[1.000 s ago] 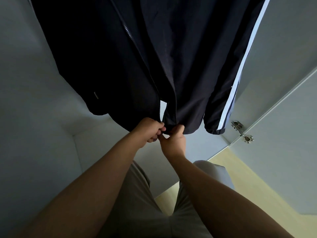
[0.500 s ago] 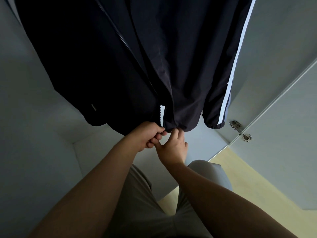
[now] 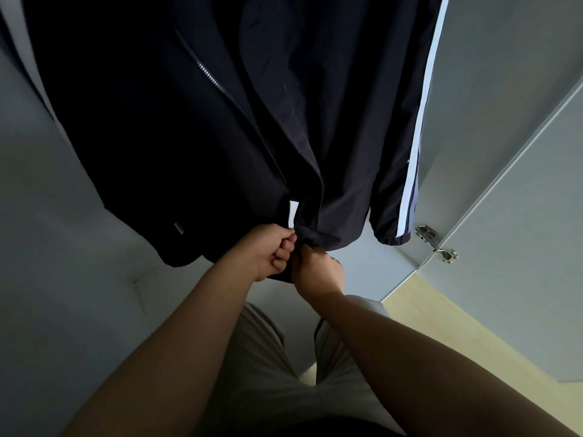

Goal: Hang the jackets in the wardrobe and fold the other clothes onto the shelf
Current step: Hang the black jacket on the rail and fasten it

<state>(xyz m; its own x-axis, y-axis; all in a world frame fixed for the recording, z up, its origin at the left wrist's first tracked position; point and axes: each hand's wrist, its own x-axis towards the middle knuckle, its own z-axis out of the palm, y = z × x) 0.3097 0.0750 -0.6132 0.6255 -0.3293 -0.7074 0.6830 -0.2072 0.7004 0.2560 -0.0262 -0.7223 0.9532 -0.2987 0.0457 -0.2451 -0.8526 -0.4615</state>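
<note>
Wardrobe (image 3: 79, 279), grey inside, holds one dark jacket (image 3: 189, 137), which hangs in the upper half of the view with its top cut off by the frame. Front is open and the zipper (image 3: 208, 74) teeth run down the left panel's edge to a white strip at the hem. Right sleeve (image 3: 400, 184) hangs beside the body and has a white stripe along it, cuff just above the hinge (image 3: 437, 244).

Door (image 3: 520, 247) stands open at right, with the metal hinge on its edge. Pale wood floor (image 3: 457, 335) shows below it. Beige shorts (image 3: 262, 373) sit bottom centre between the forearms. Nothing sits between the hands and the hem.

Jacket's long axis is vertical, hem down and toward the camera.

Left hand (image 3: 268, 250) has its fingers curled and pinches the hem at the base of the zipper. Right hand (image 3: 318, 272) is just beside it, touching it, fingers curled on the other panel's hem. The right fingertips are hidden by the cloth, so the exact pinch point cannot be told.
</note>
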